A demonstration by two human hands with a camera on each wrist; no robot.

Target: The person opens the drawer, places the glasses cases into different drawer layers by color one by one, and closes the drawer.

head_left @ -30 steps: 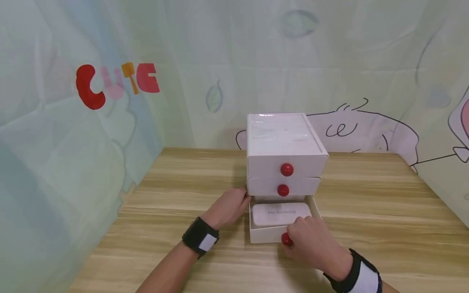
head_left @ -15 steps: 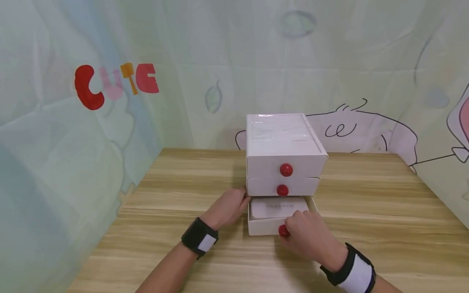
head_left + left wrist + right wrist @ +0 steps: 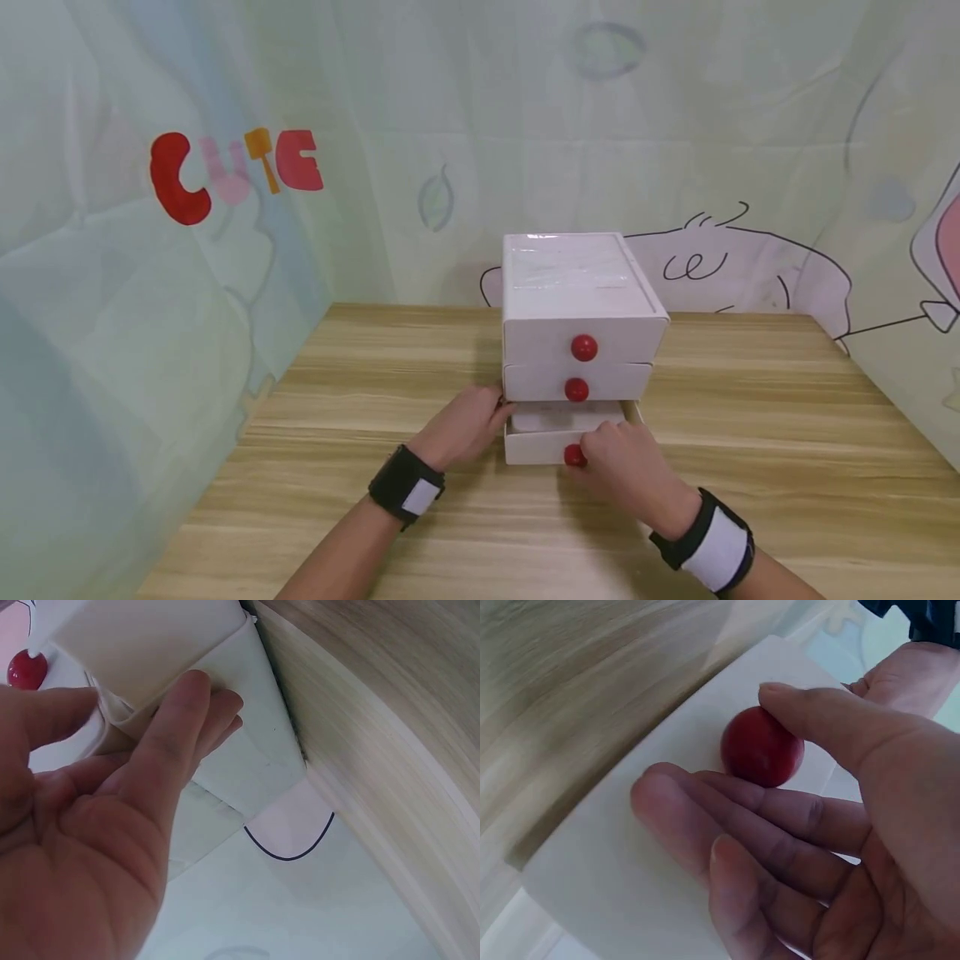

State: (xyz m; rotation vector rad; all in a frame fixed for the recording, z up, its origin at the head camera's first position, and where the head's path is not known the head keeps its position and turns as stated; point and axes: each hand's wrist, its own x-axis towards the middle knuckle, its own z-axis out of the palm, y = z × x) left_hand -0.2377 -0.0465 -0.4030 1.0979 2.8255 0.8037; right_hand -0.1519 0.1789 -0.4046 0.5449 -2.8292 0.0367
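A white drawer cabinet stands on the wooden table, with a red ball knob on each drawer. Its bottom drawer is pulled partly out, and a white case lies inside, partly hidden under the drawer above. My right hand holds the bottom drawer's red knob between thumb and fingers. At the cabinet's left front edge, my left hand grips the side wall. The left wrist view shows its fingers lying along the outer side, with the thumb at the front edge.
The upper knob and middle knob sit on pushed-in drawers. Behind the wooden table hangs a printed cloth backdrop, which also covers the left side. Both wrists wear black straps.
My right hand has moved away from me with the knob, and the bottom drawer has slid further into the cabinet. Less of the white case shows. My left hand keeps its place.
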